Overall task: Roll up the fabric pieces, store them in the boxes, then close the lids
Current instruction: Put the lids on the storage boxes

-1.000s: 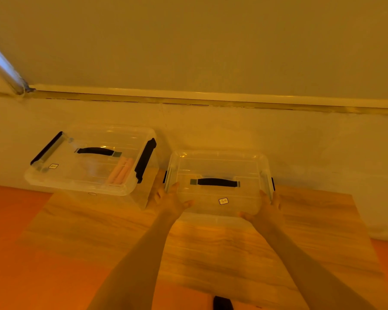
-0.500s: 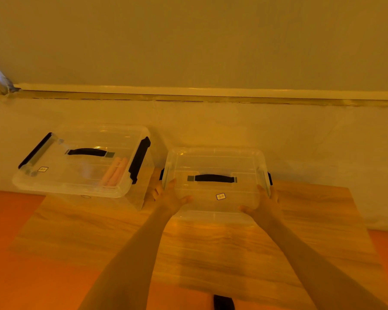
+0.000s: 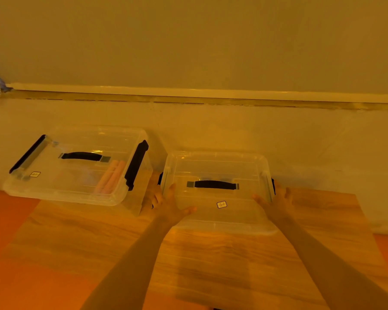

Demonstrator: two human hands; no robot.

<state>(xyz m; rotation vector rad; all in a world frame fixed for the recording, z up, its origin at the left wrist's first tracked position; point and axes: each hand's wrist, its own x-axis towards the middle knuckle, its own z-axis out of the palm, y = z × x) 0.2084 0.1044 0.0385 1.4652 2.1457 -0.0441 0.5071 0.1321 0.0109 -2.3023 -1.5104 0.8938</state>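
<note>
Two bare forearms in shot, no sleeves showing, nothing at either wrist. Left hand [image 3: 166, 206] carries no ring, glove or watch; right hand [image 3: 278, 203] the same, fingers bare.

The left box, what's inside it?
Through the left box's clear lid, pinkish rolled fabric lies near its right end. The glare and the lid handle hide any more.
</note>
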